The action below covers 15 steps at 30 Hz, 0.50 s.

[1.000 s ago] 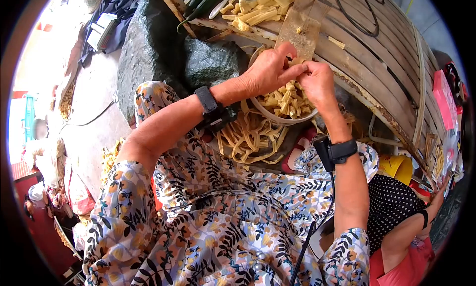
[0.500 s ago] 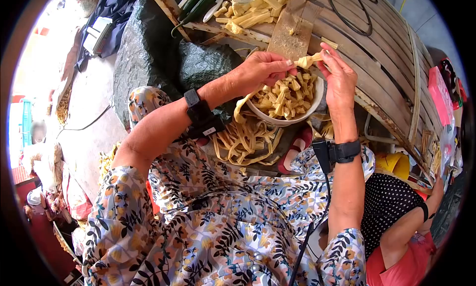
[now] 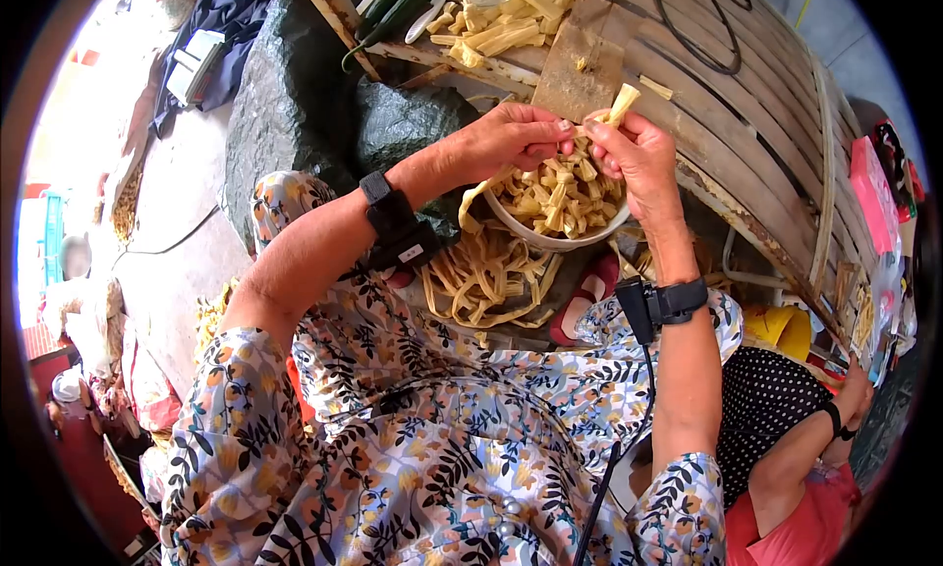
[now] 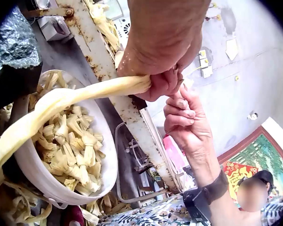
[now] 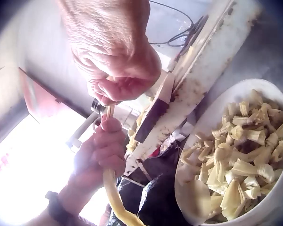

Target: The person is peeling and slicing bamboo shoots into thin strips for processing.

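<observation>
Both hands meet above a white bucket (image 3: 565, 242), working on one long pale yellow strip (image 4: 75, 96). My left hand (image 3: 521, 137) grips the strip between curled fingers, and its loose tail (image 5: 114, 200) hangs down from that hand. Opposite, my right hand (image 3: 643, 159) pinches the other end, where a short splayed stub (image 3: 623, 101) sticks up past the fingertips. Between the two hands a thin stretch of the strip shows in the right wrist view. Inside the bucket lie many short knotted pieces (image 5: 245, 165) of the same yellow material.
A slatted table with a rusty edge (image 3: 732, 208) stands beyond the bucket, bearing a wooden board (image 3: 580, 70) and a pile of yellow pieces (image 3: 506, 31). Long loose strips (image 3: 486, 276) lie below the bucket. Dark green plastic sheeting (image 3: 285, 114) is at left; another person sits at right.
Half a second ago the hands were spread apart with a knot between them. The right hand has since come back left and down against the left fingertips, its strip end now pointing up.
</observation>
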{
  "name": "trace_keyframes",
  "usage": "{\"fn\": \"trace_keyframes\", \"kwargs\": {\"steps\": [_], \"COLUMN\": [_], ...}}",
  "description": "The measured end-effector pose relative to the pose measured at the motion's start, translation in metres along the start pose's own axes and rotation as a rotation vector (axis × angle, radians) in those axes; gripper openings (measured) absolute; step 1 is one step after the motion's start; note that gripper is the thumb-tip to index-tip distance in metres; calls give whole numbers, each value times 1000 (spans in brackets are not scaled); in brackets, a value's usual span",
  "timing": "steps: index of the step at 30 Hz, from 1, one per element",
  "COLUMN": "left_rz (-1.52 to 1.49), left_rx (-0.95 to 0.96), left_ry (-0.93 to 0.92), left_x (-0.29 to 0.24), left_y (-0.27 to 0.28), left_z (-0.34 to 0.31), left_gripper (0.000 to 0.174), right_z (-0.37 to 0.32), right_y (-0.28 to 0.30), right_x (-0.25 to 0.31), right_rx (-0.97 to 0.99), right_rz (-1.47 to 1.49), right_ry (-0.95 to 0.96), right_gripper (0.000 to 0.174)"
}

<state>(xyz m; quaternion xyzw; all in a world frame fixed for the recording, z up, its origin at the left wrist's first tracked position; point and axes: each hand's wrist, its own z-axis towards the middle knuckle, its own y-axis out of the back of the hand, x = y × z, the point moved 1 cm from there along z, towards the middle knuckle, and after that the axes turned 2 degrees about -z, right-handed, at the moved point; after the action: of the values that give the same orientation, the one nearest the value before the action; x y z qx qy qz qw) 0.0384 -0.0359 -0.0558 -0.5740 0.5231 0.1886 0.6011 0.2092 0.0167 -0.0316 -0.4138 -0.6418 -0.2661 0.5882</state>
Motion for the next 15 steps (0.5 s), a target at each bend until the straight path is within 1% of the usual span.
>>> {"fn": "trace_keyframes", "kwargs": {"steps": [4, 5, 6, 8, 9, 10, 12, 13, 15], "left_rz": [33, 118, 252, 519, 581, 737, 808, 888, 916], "left_rx": [-10, 8, -21, -87, -143, -192, -270, -316, -421], "left_ry": [5, -7, -42, -116, -128, -194, -217, -296, -432], "left_x": [-4, -10, -18, -33, -38, -46, -61, -67, -73], "left_y": [5, 8, 8, 8, 15, 22, 34, 38, 42], "left_z": [3, 3, 1, -2, 1, 6, 16, 24, 38], "left_gripper": [25, 26, 26, 27, 27, 26, 26, 26, 26], "right_z": [3, 6, 11, 21, 28, 36, 50, 57, 72], "right_y": [3, 3, 3, 12, 18, 22, 24, 23, 24], "right_x": [-1, 0, 2, 12, 16, 18, 22, 24, 24], "right_rx": [-40, -49, -57, -160, -185, -211, -268, -301, -354], "right_rz": [3, 5, 6, 55, 97, 140, 169, 194, 234], "right_ry": [-14, -18, -19, 38, 58, 73, 102, 118, 144], "right_gripper": [16, 16, 16, 15, 14, 14, 12, 12, 10]}}
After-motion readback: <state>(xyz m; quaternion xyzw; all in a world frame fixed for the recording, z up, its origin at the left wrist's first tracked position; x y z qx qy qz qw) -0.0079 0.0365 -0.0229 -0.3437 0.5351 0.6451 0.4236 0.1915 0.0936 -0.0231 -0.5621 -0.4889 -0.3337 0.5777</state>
